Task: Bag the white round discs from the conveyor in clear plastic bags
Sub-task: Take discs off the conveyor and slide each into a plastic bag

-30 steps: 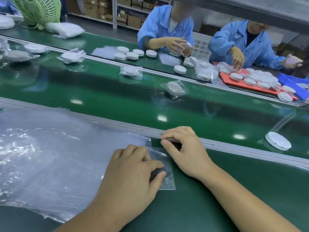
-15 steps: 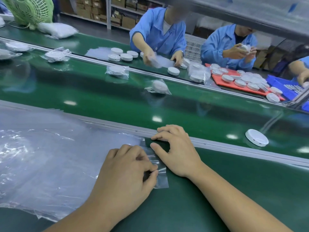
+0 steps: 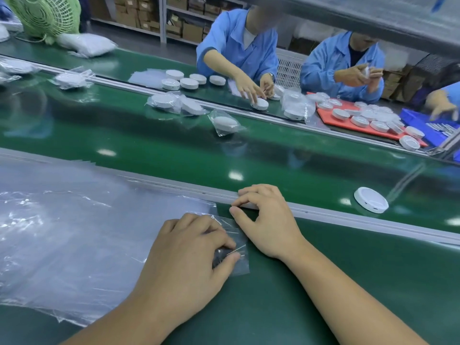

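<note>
Clear plastic bag [image 3: 242, 266] lies pinched between fingers [image 3: 219, 241] of left hand [image 3: 184, 260].

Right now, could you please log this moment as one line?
left hand: pinches clear bag | right hand: at bag edge, grip unclear | white disc: loose on conveyor, unbagged

Factory packing line, as I see it through the head camera: a long glossy green conveyor belt [image 3: 174, 150] runs from 9 to 3 o'clock, carrying white round plastic discs [image 3: 225, 122] wrapped in clear bags. A worker in a pale blue coat [image 3: 239, 46] at 12 o'clock and a second blue-coated worker [image 3: 343, 61] at 1 o'clock handle discs on its far side, beside a flat red tray [image 3: 328, 118] crowded with more. A flat pile of clear plastic bags [image 3: 62, 220] lies at 8 o'clock. Metal shelving with brown cardboard cartons [image 3: 127, 13] stands at 11 o'clock.
</note>
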A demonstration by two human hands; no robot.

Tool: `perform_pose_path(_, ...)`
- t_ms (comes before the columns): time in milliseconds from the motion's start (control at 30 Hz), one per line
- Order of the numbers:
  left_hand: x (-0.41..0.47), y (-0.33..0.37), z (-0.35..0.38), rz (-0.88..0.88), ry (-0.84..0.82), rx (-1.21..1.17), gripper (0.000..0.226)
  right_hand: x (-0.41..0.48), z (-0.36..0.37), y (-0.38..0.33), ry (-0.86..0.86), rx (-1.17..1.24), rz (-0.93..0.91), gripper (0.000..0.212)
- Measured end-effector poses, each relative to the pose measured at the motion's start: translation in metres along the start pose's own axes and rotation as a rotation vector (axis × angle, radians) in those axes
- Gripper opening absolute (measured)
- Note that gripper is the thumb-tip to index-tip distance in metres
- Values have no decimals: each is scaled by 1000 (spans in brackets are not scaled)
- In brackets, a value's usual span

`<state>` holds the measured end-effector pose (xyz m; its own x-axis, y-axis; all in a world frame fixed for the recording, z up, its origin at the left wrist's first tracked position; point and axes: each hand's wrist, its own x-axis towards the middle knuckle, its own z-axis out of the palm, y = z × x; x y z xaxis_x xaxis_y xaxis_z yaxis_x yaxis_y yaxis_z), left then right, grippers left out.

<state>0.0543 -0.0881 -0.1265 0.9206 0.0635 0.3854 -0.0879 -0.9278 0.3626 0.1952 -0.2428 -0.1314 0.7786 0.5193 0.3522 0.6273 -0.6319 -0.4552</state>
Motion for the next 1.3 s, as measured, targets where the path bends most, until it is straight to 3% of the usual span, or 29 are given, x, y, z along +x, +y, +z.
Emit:
perform_pose_path(67,1,0,0,12,-17,-8,31,-1,-3,-1,64,85,-24,11)
perform_pose_path(133,0,0,0,20,-31,-28,30,-2,-13,3,292,179,-22,21)
perform_pose_path(200,-1,-1,-1,17,-33,-47,30,6,-29,24,441,11,138,40)
perform_pose_path(267,-2,-1,-1,14,-28,-59,29,17,-55,65,269,-325,501,68)
perform_pose_path(333,-3,-1,-1,18,-30,-67,27,20,-85,114,27,-483,804,86)
perform_pose_path(400,-3,-1,-1,21,-28,-77,24,16,-115,155,-90,-465,903,89)
perform_pose_path(533,-1,-2,0,14,-34,-119,28,7,-141,188,-38,-425,767,66)
perform_pose_path(633,0,-5,0,-35,-63,-195,31,5,-130,163,76,-276,643,44)
perform_pose_path(733,2,-8,0,-97,-51,-259,28,-8,-108,105,103,-197,265,36)
perform_pose_path(833,3,-8,-1,-133,-6,-328,28,-37,-89,44,-58,-161,-125,43)
perform_pose_path(933,3,-7,-2,-157,26,-369,27,-59,-72,10,-74,-269,-485,47)
perform_pose_path(1000,4,-5,-5,-137,51,-373,23,-64,-65,2,-18,-343,-628,44)
perform_pose_path(1167,3,0,-12,-37,-30,-498,25,-72,-55,-4,125,-38,-495,31)
perform_pose_path(1233,0,2,-12,-38,-82,-570,46,-75,-50,-8,233,155,-382,21)
perform_pose_path(1300,-2,2,-11,-8,-70,-494,68,-76,-45,-17,282,354,-251,19)
